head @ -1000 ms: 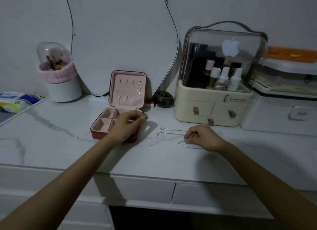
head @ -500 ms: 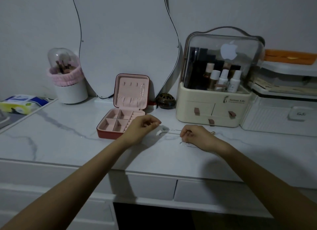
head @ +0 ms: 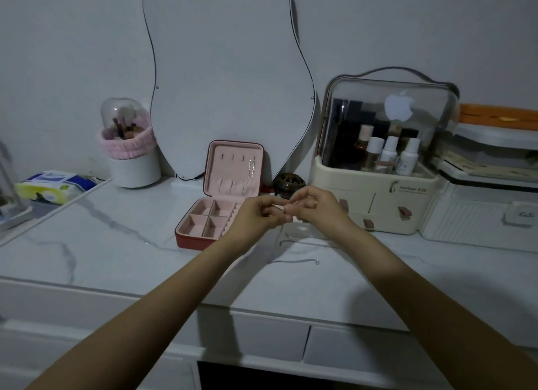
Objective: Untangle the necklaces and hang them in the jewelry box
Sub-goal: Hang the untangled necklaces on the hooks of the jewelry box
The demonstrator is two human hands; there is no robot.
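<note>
the jewelry box (head: 203,226) sits open on the marble tabletop (head: 87,244), its lid leaning back against the mirror (head: 227,83). one chain (head: 251,168) hangs from the rightmost hook in the lid; the other hooks are bare, and nothing shows in the pink compartments of the base. to the right, a cream organizer (head: 375,203) with a clear domed cover holds several bottles (head: 390,153). at the back left a white cup (head: 135,168) wrapped in a pink band holds brushes under a clear dome, and a tissue pack (head: 55,184) lies further left.

both hands meet above the tabletop, just right of the box. the left hand (head: 256,215) has its fingers curled, thumb and fingertips pinched together; the right hand (head: 317,206) is curled the same way, its fingertips touching the left's. they seem to pinch something thin between them — too fine to make out. a necklace (head: 294,262) lies loose on the tabletop below the hands, with another strand (head: 302,242) just above it, near the right wrist.
</note>
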